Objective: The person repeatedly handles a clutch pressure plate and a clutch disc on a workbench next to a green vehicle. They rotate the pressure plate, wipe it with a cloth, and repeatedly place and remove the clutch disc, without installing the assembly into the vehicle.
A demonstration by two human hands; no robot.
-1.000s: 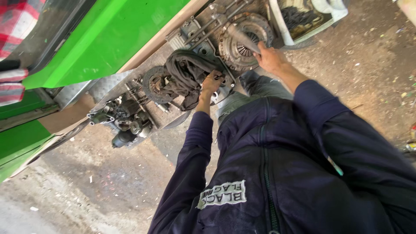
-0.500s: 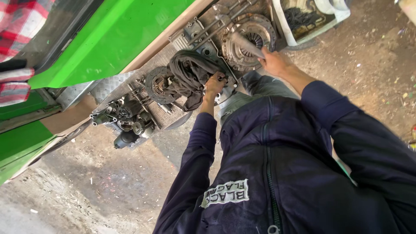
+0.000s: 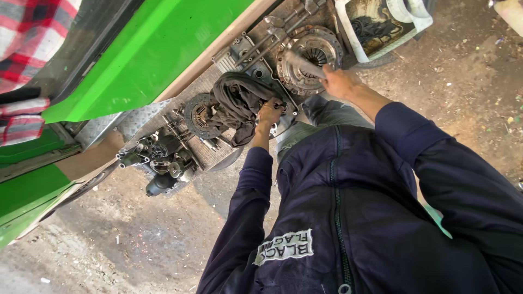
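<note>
My left hand (image 3: 269, 112) grips a dark greasy rag (image 3: 235, 102) bunched over metal parts on a checker-plate ledge (image 3: 136, 121). The rag half covers a round clutch disc (image 3: 197, 115). My right hand (image 3: 339, 81) holds a short metal rod (image 3: 300, 62) whose tip rests on a round clutch pressure plate (image 3: 313, 51). Both arms are in dark blue jacket sleeves.
A green vehicle body panel (image 3: 147, 60) runs along the left. Small engine parts (image 3: 160, 163) lie at the ledge's near end. A white tub (image 3: 384, 27) with dark parts stands at the top right. Another person's red plaid sleeve (image 3: 27, 49) shows at top left. Dirt ground lies below.
My left hand has gathered the rag into a bunch on the parts. My right hand stays at the pressure plate with the rod.
</note>
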